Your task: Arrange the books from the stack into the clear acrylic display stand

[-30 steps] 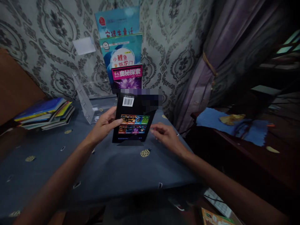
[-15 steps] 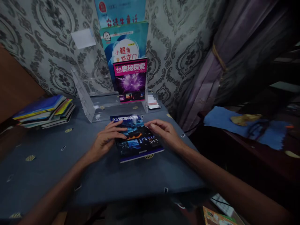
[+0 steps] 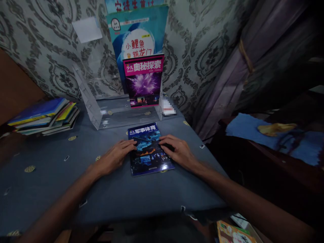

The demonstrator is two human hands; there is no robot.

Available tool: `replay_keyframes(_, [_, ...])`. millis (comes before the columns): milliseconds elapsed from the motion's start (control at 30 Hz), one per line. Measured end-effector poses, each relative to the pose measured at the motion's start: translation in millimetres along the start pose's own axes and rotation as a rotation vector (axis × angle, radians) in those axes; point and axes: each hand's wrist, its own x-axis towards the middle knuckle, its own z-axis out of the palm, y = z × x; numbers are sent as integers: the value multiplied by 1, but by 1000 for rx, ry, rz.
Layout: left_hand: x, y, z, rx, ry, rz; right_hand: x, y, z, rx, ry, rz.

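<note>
A dark blue book [image 3: 149, 158] with white characters and several pictures on its cover lies face up on the cloth-covered table. My left hand [image 3: 116, 156] is at its left edge, fingers close together with their tips over the cover. My right hand [image 3: 178, 152] grips the right edge, its fingers bent over the cover. The book is held between both hands. Behind it stands a clear acrylic rack [image 3: 88, 98]. A pink and purple book [image 3: 144, 82] leans upright at the rack's right end, in front of a teal book [image 3: 139, 28].
A stack of books [image 3: 43, 116] lies on the table's left side. A white card [image 3: 87, 29] shows above the rack. At the right, a blue cloth [image 3: 243, 131] with a yellowish item [image 3: 275, 129] lies on another surface. An orange book [image 3: 234, 234] sits low at the right.
My left hand has drawn back from the cover to the book's left edge, its fingers closer together. The book has turned slightly and sits straighter. The camera view has shifted a little.
</note>
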Motion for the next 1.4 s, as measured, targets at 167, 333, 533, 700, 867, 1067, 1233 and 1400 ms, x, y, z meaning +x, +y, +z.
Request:
replay_keyframes(167, [11,-14,0,62,120,-93,3,-6,1,-245,-37,-99])
replay_keyframes(333, [28,-27,2,94,173,-241,31,-18,11,-243,-190,-156])
replay_keyframes(533, [31,-34,14,113,233,-241,74,-23,52,-224,-343,-238])
replay_keyframes(700, [28,-39,22,148,317,-181,83,-17,69,-229,-332,-255])
replay_keyframes(867, [34,-34,17,203,264,-204,84,-15,71,-202,-343,-249])
replay_keyframes(1067, [53,-29,9,351,78,-305,81,-22,68,-211,-303,-154])
replay_keyframes(1233, [65,-23,5,451,-8,-338,80,-28,64,-249,-284,-64])
replay_keyframes(1400, [74,-11,2,569,-81,-334,83,-16,58,-149,-291,-55])
